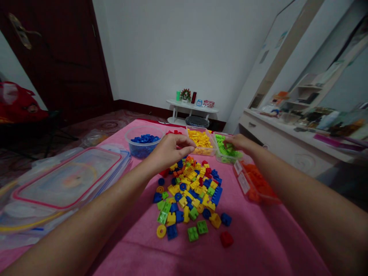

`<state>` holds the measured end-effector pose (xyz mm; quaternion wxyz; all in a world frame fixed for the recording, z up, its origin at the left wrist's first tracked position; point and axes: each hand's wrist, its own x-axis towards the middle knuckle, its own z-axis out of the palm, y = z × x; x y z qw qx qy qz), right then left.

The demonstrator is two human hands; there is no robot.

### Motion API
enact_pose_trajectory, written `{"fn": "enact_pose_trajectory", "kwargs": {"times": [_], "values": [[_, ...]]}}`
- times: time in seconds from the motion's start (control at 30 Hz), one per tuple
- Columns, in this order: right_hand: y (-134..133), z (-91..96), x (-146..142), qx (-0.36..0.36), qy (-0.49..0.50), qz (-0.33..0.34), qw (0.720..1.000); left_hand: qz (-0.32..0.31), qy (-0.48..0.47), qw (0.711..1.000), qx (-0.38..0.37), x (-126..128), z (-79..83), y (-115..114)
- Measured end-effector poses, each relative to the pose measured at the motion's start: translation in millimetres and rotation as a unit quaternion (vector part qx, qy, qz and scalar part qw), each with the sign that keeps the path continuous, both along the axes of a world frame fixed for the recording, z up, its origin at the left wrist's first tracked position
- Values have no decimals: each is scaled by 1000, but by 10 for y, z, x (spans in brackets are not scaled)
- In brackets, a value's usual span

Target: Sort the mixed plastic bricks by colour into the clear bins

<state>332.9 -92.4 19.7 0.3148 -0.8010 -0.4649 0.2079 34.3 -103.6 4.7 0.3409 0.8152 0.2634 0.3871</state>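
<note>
My left hand [171, 151] hovers over the far side of a mixed pile of toy building blocks [191, 186], between the blue and yellow containers. Its fingers stretch to the right, with the thumb just below them and nothing visible in between. My right hand [238, 142] is at a clear container of light green blocks [228, 148], its fingers bent down and close together over the blocks. Whatever those fingertips hold, if anything, is hidden. The pile mixes yellow, blue, green, red and orange pieces, some with round wheel shapes.
Along the far edge stand a round tub of blue blocks [140, 149], a container of red blocks [174, 132] and one of yellow blocks [201, 140]. An orange-block container [253, 182] lies under my right forearm. Stacked clear lids [69, 178] cover the left side.
</note>
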Motion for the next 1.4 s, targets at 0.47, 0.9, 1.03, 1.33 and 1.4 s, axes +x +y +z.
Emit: {"fn": "enact_pose_trajectory", "kwargs": {"times": [0.47, 0.9, 1.03, 1.33, 1.4], "values": [[-870, -99, -1224, -12, -104, 362, 926, -28, 76, 997, -10, -74, -112, 122], [-1165, -200, -1258, -168, -407, 265, 858, -95, 252, 947, 175, 179, -458, -112], [-1171, -236, -1246, -154, -412, 275, 855, -54, 320, 912, 250, 198, -524, -147], [-1192, -167, -1136, -66, -340, 298, 889, -10, 366, 909, 200, 162, -488, -151], [-1225, -132, -1193, -59, -317, 312, 894, -6, 368, 907, 204, 158, -485, -158]]}}
